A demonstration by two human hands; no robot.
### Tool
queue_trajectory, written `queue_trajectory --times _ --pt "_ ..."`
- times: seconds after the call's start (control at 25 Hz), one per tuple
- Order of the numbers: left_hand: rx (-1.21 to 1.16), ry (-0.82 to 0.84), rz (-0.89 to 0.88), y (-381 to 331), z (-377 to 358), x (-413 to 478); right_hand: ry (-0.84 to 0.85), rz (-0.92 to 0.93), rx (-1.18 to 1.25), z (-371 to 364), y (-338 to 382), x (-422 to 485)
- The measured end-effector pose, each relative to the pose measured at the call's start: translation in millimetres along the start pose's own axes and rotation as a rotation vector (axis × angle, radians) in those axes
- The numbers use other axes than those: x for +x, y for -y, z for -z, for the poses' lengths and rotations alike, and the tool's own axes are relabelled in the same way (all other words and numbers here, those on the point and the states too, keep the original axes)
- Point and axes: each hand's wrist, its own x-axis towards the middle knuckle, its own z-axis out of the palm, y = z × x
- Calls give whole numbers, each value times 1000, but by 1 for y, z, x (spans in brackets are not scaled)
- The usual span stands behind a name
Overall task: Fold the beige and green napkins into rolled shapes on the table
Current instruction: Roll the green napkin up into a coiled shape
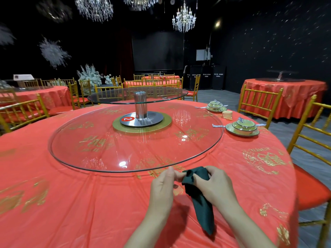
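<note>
A dark green napkin (203,208) is held above the red tablecloth (71,203) near the table's front edge. Its top is bunched between both hands and a long pointed tail hangs down toward me. My left hand (163,183) pinches the napkin's left top corner with its fingertips. My right hand (214,185) grips the bunched top from the right, fingers curled round the cloth. A beige napkin (227,114), rolled, stands far off at the right between two place settings.
A large glass turntable (136,138) lies just beyond my hands, with a smaller raised glass disc (138,94) on a metal post. Two stacked dish settings (241,128) (215,106) sit at the far right. Gold chairs (311,140) ring the table.
</note>
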Motion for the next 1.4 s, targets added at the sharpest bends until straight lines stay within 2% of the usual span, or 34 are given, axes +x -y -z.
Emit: queue_trajectory --times 0.16,0.36,0.6,0.68,0.8,0.88,0.96,1.2,1.4 --pt "204 26 -16 7 3 1 65 24 -20 -1 4 2" --pt "67 111 29 9 15 10 76 85 -105 -1 10 3" --pt "76 138 54 2 14 9 82 123 -122 5 13 -3" --pt "166 143 19 1 14 8 100 83 -121 6 13 -3" --pt "473 24 -108 5 15 10 99 60 -124 2 11 -3" --pt "582 -6 -184 6 16 10 73 70 -129 -4 9 -4" --pt "547 31 -180 9 16 9 68 50 -101 -7 6 -4" --pt "139 97 -11 3 12 4 83 -18 -5 -1 5 1" --pt "159 206 -33 10 17 11 146 -23 102 -5 -2 1"
